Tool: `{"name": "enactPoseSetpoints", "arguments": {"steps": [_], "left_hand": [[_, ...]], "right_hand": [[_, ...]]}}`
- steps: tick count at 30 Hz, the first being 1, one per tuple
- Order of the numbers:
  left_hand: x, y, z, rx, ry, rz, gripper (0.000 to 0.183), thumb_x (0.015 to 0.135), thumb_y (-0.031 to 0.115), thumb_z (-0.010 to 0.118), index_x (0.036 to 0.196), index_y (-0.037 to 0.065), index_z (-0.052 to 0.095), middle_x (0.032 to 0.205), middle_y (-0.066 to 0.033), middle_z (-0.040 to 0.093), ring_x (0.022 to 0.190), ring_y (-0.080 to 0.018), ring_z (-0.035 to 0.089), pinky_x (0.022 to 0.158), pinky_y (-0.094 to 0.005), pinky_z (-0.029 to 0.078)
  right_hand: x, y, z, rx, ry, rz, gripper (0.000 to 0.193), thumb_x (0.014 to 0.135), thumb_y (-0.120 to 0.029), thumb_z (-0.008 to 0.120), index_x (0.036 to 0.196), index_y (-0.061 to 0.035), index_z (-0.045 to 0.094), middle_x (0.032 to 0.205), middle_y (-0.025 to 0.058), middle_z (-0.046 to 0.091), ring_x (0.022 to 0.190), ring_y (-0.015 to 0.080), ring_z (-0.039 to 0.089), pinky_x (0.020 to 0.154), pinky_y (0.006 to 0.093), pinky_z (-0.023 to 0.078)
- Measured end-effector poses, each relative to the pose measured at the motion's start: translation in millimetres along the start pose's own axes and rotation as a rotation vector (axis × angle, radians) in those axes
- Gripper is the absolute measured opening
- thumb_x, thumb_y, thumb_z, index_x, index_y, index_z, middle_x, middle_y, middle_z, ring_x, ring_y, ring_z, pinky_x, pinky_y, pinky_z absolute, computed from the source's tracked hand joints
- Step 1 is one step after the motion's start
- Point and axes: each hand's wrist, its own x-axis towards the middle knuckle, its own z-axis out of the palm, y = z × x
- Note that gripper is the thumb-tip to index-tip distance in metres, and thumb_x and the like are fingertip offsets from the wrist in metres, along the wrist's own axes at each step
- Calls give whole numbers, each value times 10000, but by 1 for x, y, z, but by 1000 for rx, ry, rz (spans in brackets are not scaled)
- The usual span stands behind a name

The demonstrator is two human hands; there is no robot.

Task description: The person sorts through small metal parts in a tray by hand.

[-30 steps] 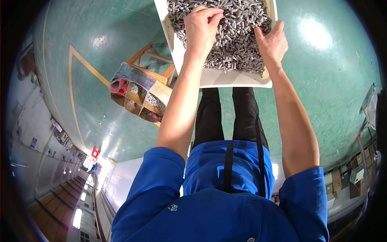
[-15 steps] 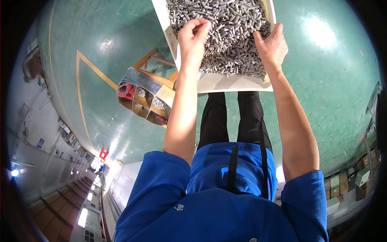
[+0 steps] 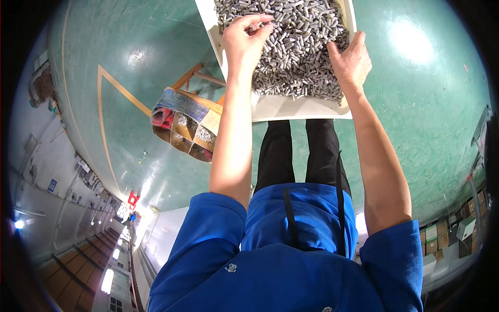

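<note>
A white tray at the top of the view holds a heap of small grey cylindrical pieces. Over the left part of the heap, my left hand is bent with thumb and index fingertip drawn close together. Whatever lies between those fingertips is too small to make out. My right hand is at the tray's right rim. Its thumb points inward over the pieces while the fingers lie on and past the rim, gripping it. The tray's far edge is out of view.
Left of the tray, a wooden stool stands by a divided cardboard box with grey pieces and something red in its compartments. Yellow lines mark the green floor. Cartons are stacked at the far right.
My left hand has shifted slightly up and left over the heap, its fingertips lifting a little. My right hand stays at the rim almost unmoved.
</note>
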Motion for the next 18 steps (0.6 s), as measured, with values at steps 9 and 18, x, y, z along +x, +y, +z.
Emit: {"name": "enactPoseSetpoints", "arguments": {"steps": [9,18], "left_hand": [[-10,-12,-11,-228,21,-114,90,688,13,673,770,27,638,667,17,494,596,-72,460,518,-217,363],[-18,-6,-37,-857,-258,-353,101,809,98,527,852,14,563,734,-47,539,625,-100,461,579,-216,362]], "right_hand": [[-3,-5,2,3,-15,11,509,667,-346,629,978,-23,389,947,197,551,772,388,577,690,448,464],[-7,-1,6,-14,12,-5,503,671,-350,625,977,-21,399,943,201,554,779,388,579,693,442,465]]}}
